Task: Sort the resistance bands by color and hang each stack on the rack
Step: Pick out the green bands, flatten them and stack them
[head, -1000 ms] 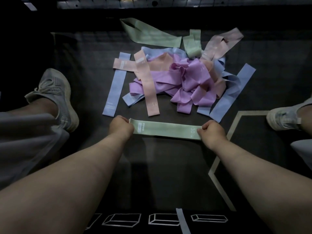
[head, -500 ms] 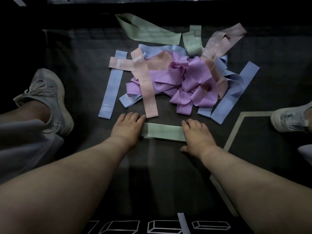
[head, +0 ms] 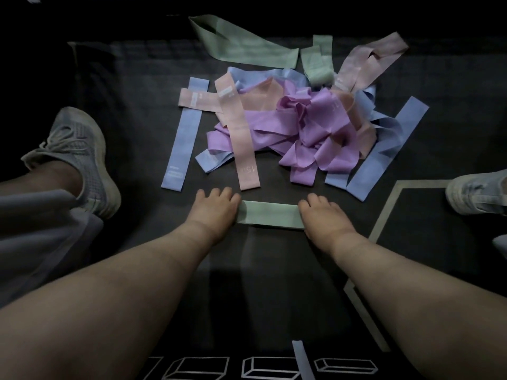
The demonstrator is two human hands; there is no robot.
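A dark floor mat [head: 274, 283] is covered at its middle by a tangled pile [head: 315, 124] of purple, pink, blue and green bands. Near it, one green band [head: 270, 215] is pressed flat at either end by the left hand [head: 214, 209] and right hand [head: 321, 215], fingers straight, nothing gripped. Once released, the band could be curled askew by its own springiness. No rack is seen.

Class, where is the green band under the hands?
Head view, centre: the green band lies flat on the mat just nearer than the pile, left hand pressing its left end, right hand its right end.
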